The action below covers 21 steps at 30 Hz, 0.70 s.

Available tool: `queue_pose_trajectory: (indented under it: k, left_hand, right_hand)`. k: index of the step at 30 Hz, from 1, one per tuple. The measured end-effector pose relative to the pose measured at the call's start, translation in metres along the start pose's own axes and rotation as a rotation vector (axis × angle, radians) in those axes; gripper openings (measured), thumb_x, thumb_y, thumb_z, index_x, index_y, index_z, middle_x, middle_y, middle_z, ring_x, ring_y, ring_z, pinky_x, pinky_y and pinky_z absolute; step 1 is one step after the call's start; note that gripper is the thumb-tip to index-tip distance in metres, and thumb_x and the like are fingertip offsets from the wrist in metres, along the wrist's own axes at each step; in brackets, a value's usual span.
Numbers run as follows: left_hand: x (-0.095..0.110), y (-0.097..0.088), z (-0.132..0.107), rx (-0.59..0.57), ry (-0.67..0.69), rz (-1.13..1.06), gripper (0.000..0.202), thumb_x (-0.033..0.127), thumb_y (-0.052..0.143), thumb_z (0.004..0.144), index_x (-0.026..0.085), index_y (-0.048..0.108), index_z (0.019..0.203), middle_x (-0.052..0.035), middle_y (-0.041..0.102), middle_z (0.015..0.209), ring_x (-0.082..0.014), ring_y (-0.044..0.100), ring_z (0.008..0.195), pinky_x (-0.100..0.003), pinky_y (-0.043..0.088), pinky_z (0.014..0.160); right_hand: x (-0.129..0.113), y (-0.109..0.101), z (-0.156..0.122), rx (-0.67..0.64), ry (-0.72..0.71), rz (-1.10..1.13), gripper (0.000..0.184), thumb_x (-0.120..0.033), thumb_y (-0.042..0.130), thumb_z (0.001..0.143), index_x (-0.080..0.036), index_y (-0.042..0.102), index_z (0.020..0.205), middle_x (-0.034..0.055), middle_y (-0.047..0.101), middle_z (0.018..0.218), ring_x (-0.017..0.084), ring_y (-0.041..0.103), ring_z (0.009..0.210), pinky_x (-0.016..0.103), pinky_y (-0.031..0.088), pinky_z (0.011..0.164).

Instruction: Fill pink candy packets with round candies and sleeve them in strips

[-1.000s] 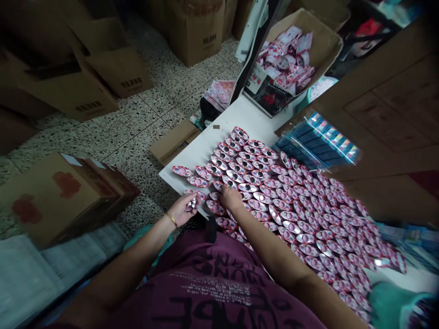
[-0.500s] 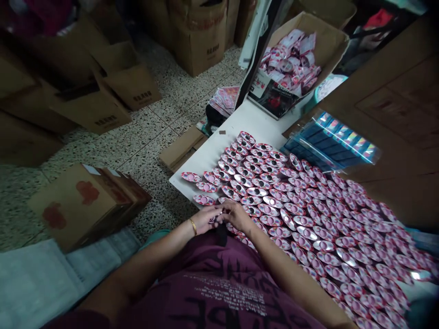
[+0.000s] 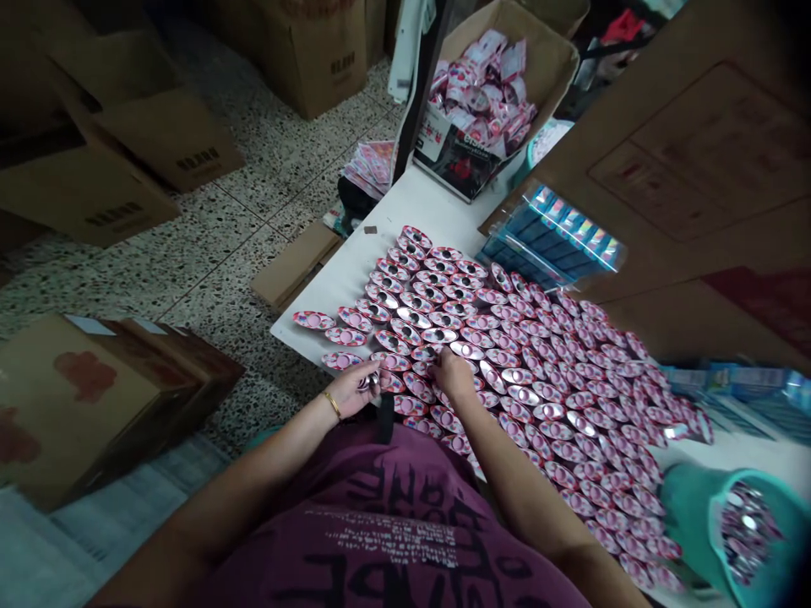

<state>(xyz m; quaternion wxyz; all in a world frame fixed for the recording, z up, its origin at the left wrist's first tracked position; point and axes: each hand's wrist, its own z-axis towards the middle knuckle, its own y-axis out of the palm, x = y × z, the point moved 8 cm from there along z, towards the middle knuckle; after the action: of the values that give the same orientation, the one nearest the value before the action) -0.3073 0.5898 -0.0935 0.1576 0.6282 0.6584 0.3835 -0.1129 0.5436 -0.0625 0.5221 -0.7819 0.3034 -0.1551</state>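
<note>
Many oval pieces (image 3: 470,350) with pink and red print stand packed in rows on the white table. Most have a pink round centre; those toward the far left have a dark one. My left hand (image 3: 356,390), with a gold bangle at the wrist, is curled round small dark, shiny pieces (image 3: 373,382) near the table's front edge. What they are exactly is too small to tell. My right hand (image 3: 454,373) reaches over the rows, fingers pinched together and pointing down at one oval piece. Its fingertips are partly hidden, so whatever they hold does not show.
Behind the rows stand blue packs in clear plastic (image 3: 551,241) and an open carton (image 3: 500,93) of pink packets. A teal bucket (image 3: 690,507) with small shiny pieces is at the right. Cardboard boxes (image 3: 95,380) stand on the speckled floor to the left.
My hands were together in front of my body. Now they are apart: the right has moved out over the oval pieces, the left stays near the edge. The view has turned rightward, showing the bucket.
</note>
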Motion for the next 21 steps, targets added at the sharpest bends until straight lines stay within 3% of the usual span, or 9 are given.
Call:
queue_pose_trajectory:
  k: [3,6,8,10,14,17,21]
  left_hand:
    - [0.010,0.006,0.001,0.012,0.041,-0.079,0.014,0.018,0.051,0.078,0.009,0.060,0.085,-0.0084,0.063,0.075,-0.0111,0.060,0.065,-0.019,0.049,0.055]
    - [0.014,0.021,0.003,-0.041,0.042,-0.101,0.016,0.019,0.050,0.079,0.009,0.059,0.087,-0.0111,0.064,0.083,-0.0158,0.062,0.076,-0.027,0.051,0.065]
    - [0.014,0.028,0.005,-0.058,0.029,-0.100,0.015,0.018,0.051,0.078,0.009,0.059,0.087,-0.0115,0.063,0.085,-0.0172,0.061,0.080,-0.029,0.051,0.070]
    - [0.011,0.030,0.009,-0.043,0.020,-0.084,0.014,0.017,0.053,0.076,0.009,0.059,0.087,-0.0111,0.063,0.085,-0.0170,0.061,0.081,-0.030,0.051,0.072]
    - [0.002,0.032,0.019,0.005,0.025,-0.099,0.010,0.015,0.051,0.077,0.010,0.059,0.081,-0.0056,0.062,0.072,-0.0107,0.059,0.060,-0.024,0.050,0.058]
    - [-0.009,0.034,0.024,0.030,0.003,-0.220,0.012,0.015,0.047,0.079,0.010,0.057,0.076,-0.0019,0.060,0.064,-0.0059,0.053,0.050,-0.017,0.045,0.047]
    - [-0.014,0.034,0.027,0.028,-0.006,-0.238,0.011,0.016,0.048,0.079,0.011,0.057,0.075,-0.0007,0.058,0.062,-0.0065,0.054,0.052,-0.016,0.044,0.047]
  right_hand:
    - [-0.007,0.001,0.011,-0.052,0.035,-0.129,0.032,-0.023,0.050,0.072,-0.015,0.052,0.103,0.0152,0.061,0.091,0.024,0.059,0.082,0.030,0.040,0.064]
    - [-0.008,-0.003,0.013,-0.090,0.024,-0.152,0.035,-0.022,0.052,0.071,-0.014,0.052,0.105,0.0156,0.061,0.092,0.025,0.058,0.084,0.031,0.041,0.066]
    - [-0.014,-0.010,0.007,-0.067,-0.033,-0.095,0.034,-0.025,0.054,0.071,-0.015,0.053,0.104,0.0135,0.061,0.090,0.025,0.058,0.084,0.032,0.042,0.067]
    - [-0.030,-0.022,-0.004,0.027,-0.179,0.070,0.030,-0.030,0.052,0.076,-0.018,0.055,0.102,0.0100,0.061,0.091,0.022,0.057,0.084,0.030,0.042,0.071]
    - [-0.077,-0.034,-0.040,0.156,-0.530,0.354,0.029,-0.032,0.048,0.081,-0.025,0.056,0.108,0.0053,0.057,0.099,0.016,0.053,0.088,0.025,0.040,0.076]
    - [-0.092,-0.027,-0.053,0.179,-0.579,0.359,0.029,-0.028,0.049,0.080,-0.026,0.058,0.108,0.0061,0.056,0.098,0.018,0.049,0.093,0.027,0.039,0.078]
    - [-0.083,-0.026,-0.058,0.214,-0.626,0.591,0.019,-0.025,0.048,0.081,-0.024,0.063,0.093,0.0043,0.056,0.091,0.016,0.050,0.090,0.027,0.040,0.080]
